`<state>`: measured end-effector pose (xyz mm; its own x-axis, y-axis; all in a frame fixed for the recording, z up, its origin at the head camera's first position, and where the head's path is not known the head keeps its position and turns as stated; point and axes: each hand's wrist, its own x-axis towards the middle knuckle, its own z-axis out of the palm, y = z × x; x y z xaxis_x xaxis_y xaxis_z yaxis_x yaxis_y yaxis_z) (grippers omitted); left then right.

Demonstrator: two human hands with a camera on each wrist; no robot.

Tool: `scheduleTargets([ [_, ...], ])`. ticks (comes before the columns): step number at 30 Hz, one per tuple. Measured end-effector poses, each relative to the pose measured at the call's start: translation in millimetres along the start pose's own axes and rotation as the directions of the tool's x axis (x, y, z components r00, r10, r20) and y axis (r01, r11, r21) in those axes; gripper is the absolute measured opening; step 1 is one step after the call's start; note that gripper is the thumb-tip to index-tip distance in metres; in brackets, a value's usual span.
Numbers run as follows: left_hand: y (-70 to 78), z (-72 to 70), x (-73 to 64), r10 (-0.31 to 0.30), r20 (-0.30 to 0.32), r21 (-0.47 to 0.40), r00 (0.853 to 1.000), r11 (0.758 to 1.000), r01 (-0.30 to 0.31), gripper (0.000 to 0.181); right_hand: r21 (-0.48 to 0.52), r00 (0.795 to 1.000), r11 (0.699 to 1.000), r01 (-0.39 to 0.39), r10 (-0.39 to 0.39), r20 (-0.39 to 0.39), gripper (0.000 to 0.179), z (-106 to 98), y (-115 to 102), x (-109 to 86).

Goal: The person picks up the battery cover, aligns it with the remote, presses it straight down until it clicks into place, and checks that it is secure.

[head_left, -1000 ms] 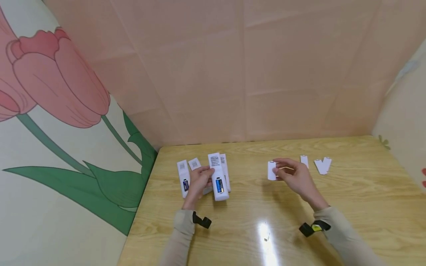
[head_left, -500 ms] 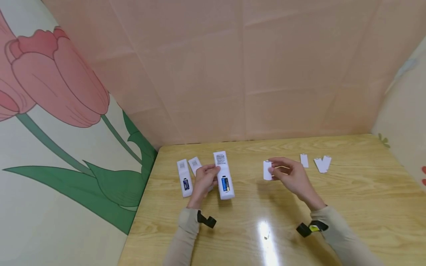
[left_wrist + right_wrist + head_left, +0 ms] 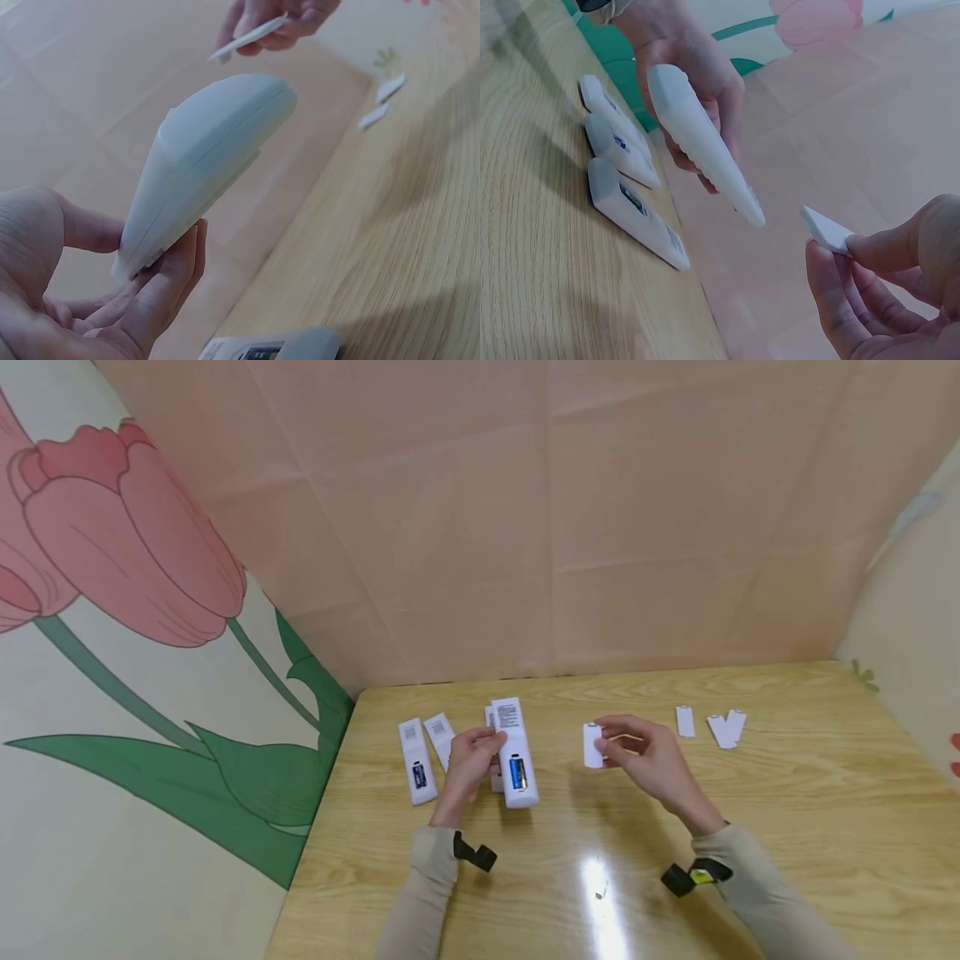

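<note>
My left hand (image 3: 471,766) grips a white remote control (image 3: 513,735) by its side, thumb on the back face. Its battery compartment is uncovered, and blue batteries (image 3: 518,772) show inside. In the left wrist view the held remote (image 3: 202,157) is tilted above the table. My right hand (image 3: 652,764) pinches a small white battery cover (image 3: 592,745) between thumb and fingers, to the right of the remote and apart from it. In the right wrist view the cover (image 3: 829,230) is seen nearly edge-on, its far end toward the remote (image 3: 701,142).
Under and left of my left hand, more white remotes lie on the wooden table, such as the leftmost one (image 3: 412,743) with its batteries exposed. Beyond my right hand lie a single battery cover (image 3: 685,722) and two overlapping covers (image 3: 726,729). A pink-draped wall (image 3: 547,527) stands behind.
My left hand has carried the remote to the right, uncovering more of the remotes on the table. My right hand has moved slightly left with the cover, narrowing the gap between them.
</note>
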<state>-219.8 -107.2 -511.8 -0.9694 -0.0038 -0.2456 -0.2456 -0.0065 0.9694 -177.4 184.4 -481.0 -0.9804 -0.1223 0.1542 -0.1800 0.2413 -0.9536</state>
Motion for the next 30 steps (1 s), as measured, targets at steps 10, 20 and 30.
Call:
scheduleTargets([
  [10, 2.3, 15.0, -2.7, 0.000, 0.036, 0.039, 0.999, 0.999, -0.001, 0.045, 0.049, 1.000, 0.999, -0.018, 0.017, 0.017, 0.033, 4, -4, -2.6],
  [20, 1.8, 23.4, -3.0, -0.013, 0.034, -0.011, 0.999, 1.000, 0.013, 0.043, 0.034, 0.999, 0.999, -0.037, 0.036, 0.018, 0.033, 9, -8, -2.9],
  [30, -1.8, 28.9, -2.1, -0.001, 0.027, -0.025, 1.000, 1.000, 0.001, 0.041, 0.060, 0.999, 0.998, -0.035, 0.034, 0.022, 0.033, 16, -4, -1.7],
])
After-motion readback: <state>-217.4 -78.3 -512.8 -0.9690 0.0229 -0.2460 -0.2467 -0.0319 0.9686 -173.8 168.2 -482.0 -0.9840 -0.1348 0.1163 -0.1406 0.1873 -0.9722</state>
